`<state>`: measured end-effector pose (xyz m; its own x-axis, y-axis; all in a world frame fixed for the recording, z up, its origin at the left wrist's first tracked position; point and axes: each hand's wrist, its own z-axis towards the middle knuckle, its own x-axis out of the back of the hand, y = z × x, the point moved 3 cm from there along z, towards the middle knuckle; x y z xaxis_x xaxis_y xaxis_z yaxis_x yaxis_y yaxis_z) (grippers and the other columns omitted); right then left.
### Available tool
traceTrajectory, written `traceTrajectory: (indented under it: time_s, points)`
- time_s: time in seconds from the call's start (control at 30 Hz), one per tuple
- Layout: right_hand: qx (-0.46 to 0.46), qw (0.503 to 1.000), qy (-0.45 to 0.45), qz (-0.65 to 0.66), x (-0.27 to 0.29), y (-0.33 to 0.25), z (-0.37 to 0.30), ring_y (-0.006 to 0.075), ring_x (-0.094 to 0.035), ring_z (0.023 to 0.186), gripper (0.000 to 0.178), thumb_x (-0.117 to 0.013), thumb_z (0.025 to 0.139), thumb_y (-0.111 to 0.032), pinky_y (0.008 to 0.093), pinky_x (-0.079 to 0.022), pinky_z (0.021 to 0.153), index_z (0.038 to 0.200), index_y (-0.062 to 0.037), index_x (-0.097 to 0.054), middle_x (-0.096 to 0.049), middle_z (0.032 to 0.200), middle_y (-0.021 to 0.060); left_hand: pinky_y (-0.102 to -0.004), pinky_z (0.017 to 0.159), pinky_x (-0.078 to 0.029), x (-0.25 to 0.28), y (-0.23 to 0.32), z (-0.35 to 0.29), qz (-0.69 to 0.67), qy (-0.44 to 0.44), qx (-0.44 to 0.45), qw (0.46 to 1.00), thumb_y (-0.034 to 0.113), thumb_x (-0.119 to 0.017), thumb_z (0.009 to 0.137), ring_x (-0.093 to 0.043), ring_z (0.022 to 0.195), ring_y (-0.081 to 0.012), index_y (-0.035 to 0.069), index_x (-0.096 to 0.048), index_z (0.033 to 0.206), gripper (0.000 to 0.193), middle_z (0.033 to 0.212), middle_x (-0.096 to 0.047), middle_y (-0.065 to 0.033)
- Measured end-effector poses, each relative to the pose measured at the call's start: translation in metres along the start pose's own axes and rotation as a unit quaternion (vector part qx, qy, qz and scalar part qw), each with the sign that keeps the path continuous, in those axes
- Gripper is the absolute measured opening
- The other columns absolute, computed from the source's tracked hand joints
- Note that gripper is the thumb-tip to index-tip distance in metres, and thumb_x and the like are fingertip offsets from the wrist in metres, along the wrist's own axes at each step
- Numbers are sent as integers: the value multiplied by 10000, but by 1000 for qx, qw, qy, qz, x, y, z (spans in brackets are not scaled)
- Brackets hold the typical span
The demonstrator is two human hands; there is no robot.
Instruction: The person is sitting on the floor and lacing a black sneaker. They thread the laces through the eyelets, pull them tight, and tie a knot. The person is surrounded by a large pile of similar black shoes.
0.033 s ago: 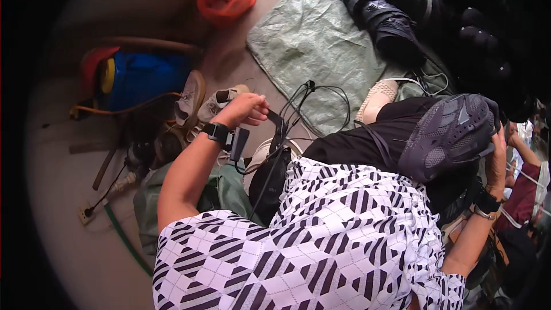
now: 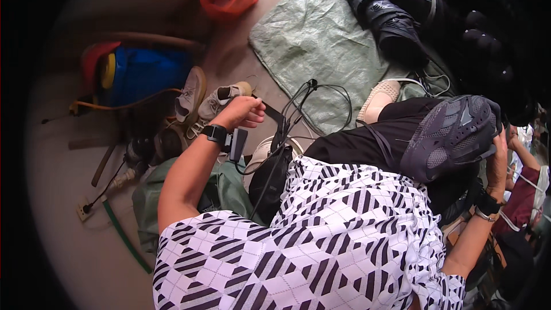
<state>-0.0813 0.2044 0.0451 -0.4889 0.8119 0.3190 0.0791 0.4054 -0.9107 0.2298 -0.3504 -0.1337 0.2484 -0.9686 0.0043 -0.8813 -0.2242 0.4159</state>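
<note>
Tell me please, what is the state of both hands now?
Left hand: fingers curled; any grip cannot be told.
Right hand: holding the dark grey shoe.

It looks like a shoe workshop or storeroom, with rows of black shoes [image 2: 390,23] on a sheet [image 2: 315,40], a grey shoe [image 2: 450,135] over the lap [image 2: 350,146] and sneakers [image 2: 191,96] on the floor [image 2: 236,49].

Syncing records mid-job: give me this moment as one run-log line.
left hand: curled, grip unclear | right hand: holding grey shoe | shoe: over dark trousers
</note>
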Motion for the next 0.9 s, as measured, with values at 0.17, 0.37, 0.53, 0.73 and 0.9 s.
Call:
traceTrajectory:
  time_s: [0.17,0.37,0.53,0.73,0.9]
  points:
    - [38,992,11,-120,4,1,6,173,-440,1269,418,-405,999,-207,288,-323,1060,1351,11,-460,-420,1430,75,-391,745,-561,31,-109,-3,-192,0,118,974,378,-547,961,-665,811,-175,109,-609,970,276,881,-648,-22]
    - [-5,999,-18,-43,2,-1,16,176,-449,1243,389,-374,988,-159,276,-327,1046,1305,39,-485,-452,1367,85,-421,795,-568,5,-167,-38,-236,-194,191,933,340,-515,979,-690,899,-264,12,-623,1044,351,962,-692,-117]
    - [61,985,-23,-161,4,6,21,194,-490,1202,368,-374,969,-108,278,-359,1021,1281,27,-516,-480,1335,91,-416,850,-549,-13,-195,-67,-209,-256,259,908,297,-496,980,-672,981,-271,-7,-606,1127,355,1070,-678,-164]
    - [100,959,-30,-265,10,16,24,207,-487,1209,376,-377,959,-67,297,-385,1010,1307,20,-490,-474,1353,108,-320,902,-491,-43,-227,-86,-92,-340,328,877,310,-456,994,-633,1066,-193,40,-582,1216,372,1190,-649,-111]
    - [200,876,-54,-435,9,10,23,237,-481,1225,382,-366,958,-62,311,-382,1021,1312,20,-484,-470,1363,135,-297,873,-489,-52,-242,-70,-54,-348,325,878,327,-448,992,-634,1031,-149,62,-610,1177,362,1100,-671,-54]
